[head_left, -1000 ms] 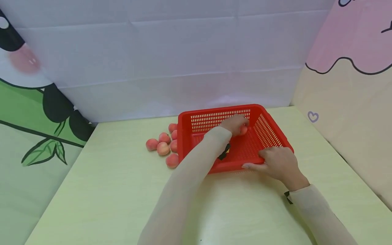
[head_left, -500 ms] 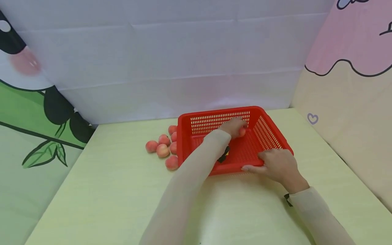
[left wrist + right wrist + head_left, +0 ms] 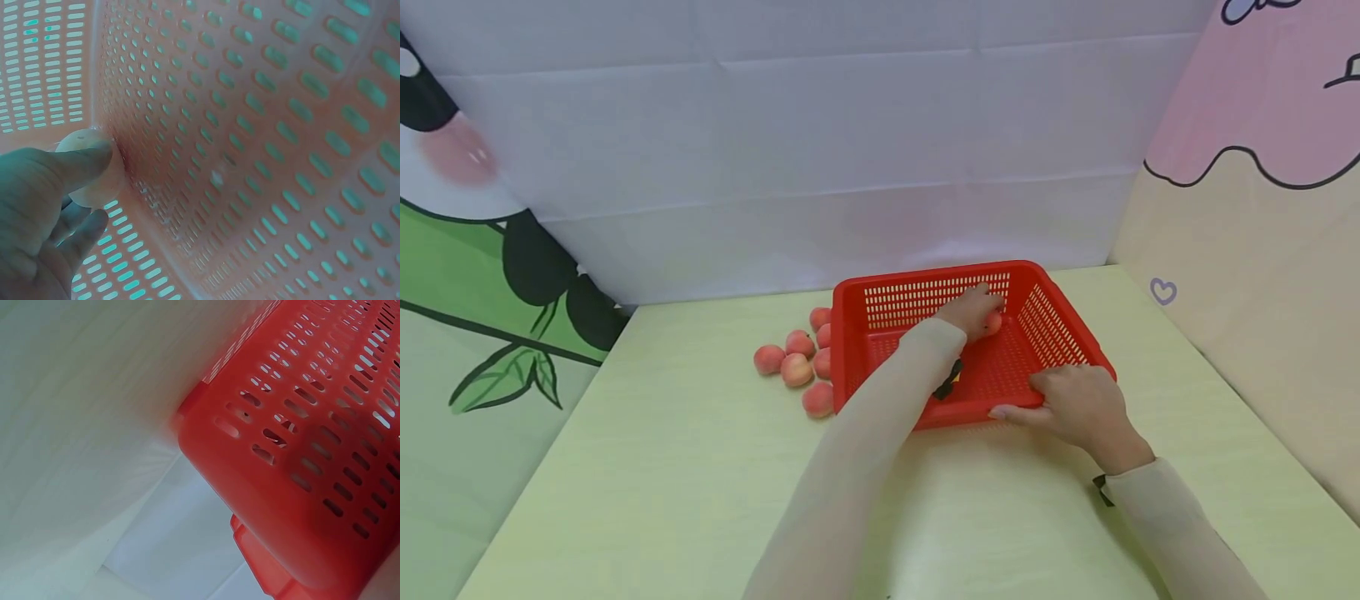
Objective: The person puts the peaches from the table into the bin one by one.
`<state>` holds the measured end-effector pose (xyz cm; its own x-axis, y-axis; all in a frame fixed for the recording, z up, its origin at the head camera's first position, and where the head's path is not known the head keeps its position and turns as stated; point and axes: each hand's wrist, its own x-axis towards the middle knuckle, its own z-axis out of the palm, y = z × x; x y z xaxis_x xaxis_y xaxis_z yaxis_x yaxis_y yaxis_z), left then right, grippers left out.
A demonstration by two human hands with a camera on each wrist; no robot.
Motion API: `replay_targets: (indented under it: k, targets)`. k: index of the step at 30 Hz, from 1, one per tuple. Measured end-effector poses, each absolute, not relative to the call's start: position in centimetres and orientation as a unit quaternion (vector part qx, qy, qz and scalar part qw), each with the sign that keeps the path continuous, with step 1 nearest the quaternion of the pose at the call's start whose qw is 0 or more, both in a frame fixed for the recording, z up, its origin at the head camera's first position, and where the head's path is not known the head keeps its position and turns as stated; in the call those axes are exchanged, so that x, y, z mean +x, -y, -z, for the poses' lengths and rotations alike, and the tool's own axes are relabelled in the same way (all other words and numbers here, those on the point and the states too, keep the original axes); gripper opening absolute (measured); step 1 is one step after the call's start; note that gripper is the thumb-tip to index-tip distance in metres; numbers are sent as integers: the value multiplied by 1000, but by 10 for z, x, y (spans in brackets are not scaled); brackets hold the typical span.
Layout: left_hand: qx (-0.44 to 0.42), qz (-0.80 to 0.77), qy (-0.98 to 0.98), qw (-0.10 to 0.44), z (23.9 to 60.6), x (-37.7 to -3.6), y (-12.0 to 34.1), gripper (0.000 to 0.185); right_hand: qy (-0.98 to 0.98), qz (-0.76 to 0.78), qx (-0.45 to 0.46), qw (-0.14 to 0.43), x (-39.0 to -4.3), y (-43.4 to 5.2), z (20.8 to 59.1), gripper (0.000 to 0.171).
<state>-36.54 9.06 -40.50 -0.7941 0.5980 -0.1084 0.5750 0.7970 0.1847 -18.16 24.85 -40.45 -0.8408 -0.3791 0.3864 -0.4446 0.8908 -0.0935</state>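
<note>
The left hand [image 3: 973, 311] pinches a peach [image 3: 993, 323] low inside the red basket [image 3: 1052, 329], near its far wall. The right hand [image 3: 1075, 406] grips the basket's near rim. Six peaches [image 3: 796, 368] lie on the counter [image 3: 662, 467] beside the basket.

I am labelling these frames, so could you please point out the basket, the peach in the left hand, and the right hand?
basket [image 3: 925, 282]: head view, on its far rim.
peach [image 3: 94, 187]: left wrist view, on the skin below the thumb.
right hand [image 3: 1078, 404]: head view, on the back of the hand at the basket's near rim.
</note>
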Motion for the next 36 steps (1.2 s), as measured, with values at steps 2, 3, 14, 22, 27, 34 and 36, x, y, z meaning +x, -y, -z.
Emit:
replay_targets:
  k: [2, 3, 14, 22, 27, 34, 36]
  targets:
    - [310, -58, -946, 75, 404, -365, -90, 44, 955, -89, 216, 181, -182, -248, 404, 81]
    - [310, -52, -946, 73, 403, -364, -89, 44, 956, -88, 215, 181, -182, -248, 404, 81]
    - [312, -17, -948, 65, 399, -360, -89, 51, 950, -90, 223, 201, -181, -249, 406, 81]
    - [323, -41, -944, 52, 368, -356, -83, 59, 955, -78, 216, 188, -183, -249, 406, 78]
    - [345, -23, -938, 11, 333, -345, -77, 54, 960, -70, 209, 172, -182, -252, 404, 74]
    - [371, -23, -925, -73, 281, -327, -58, 44, 960, -72, 208, 174, -180, -257, 404, 75]
    - [375, -28, -921, -105, 264, -321, -48, 43, 959, -74, 209, 176, -180, -257, 404, 75]
